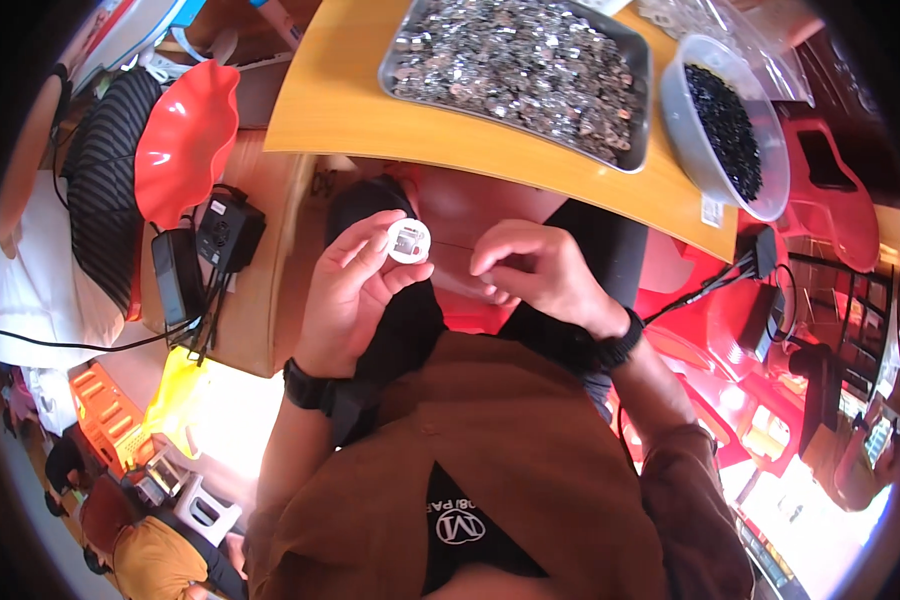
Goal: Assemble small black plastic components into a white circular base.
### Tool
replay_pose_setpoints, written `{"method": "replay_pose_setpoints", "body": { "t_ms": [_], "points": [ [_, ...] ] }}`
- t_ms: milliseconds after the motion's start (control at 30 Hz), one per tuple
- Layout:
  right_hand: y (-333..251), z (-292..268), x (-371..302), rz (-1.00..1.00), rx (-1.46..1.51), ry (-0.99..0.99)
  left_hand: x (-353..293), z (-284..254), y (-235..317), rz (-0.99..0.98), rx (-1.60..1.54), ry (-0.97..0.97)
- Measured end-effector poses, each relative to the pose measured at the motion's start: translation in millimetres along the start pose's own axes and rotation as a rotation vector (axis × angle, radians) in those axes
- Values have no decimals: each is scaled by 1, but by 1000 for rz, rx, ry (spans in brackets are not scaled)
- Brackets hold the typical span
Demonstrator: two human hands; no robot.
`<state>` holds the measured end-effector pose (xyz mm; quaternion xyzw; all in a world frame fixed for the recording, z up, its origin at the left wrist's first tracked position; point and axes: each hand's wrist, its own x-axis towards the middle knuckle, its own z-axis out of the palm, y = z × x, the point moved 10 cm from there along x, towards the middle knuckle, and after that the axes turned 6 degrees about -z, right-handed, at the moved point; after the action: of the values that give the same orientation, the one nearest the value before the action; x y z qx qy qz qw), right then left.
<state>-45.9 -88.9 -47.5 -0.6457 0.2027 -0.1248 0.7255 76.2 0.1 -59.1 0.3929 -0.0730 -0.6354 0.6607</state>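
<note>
My left hand [342, 295] holds a small round white plastic piece [408, 241] between thumb and fingers, above my lap. Small metal parts and a reddish spot show on the piece's face. To its right, a short gap away, my right hand [550, 272] is closed with thumb and fingertips together. Whatever it may pinch is too small or hidden to tell. Beyond both hands, on the yellow table [335, 90], a metal tray [643, 110] holds a heap of small shiny metal parts [510, 70]. A translucent tub [775, 140] beside it contains small black pieces [722, 130].
At left, a red wavy-edged bowl [185, 145] and a black boxy device [230, 230] with cables sit by a wooden surface. An orange crate [110, 415] and another person [160, 555] are at lower left. A red plastic chair [850, 225] stands right; clear plastic bags [715, 30] lie behind the tub.
</note>
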Motion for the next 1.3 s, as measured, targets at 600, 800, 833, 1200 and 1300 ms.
{"method": "replay_pose_setpoints", "body": {
  "t_ms": [600,800,833,1200,1300],
  "points": [
    [-51,-98,-100,-365,605,594,43,169,-42,-247,404,-360],
    [-62,-106,-122,-457,499,715,45,192,-58,-315,470,-432],
    [-61,-105,-124,-458,502,722,43,193,-58,-308,488,-422],
    [-79,-87,-118,-620,337,709,23,173,-35,-208,665,-277],
    [-87,-88,-121,-654,93,734,18,170,-32,-196,745,-258]
  ]
}}
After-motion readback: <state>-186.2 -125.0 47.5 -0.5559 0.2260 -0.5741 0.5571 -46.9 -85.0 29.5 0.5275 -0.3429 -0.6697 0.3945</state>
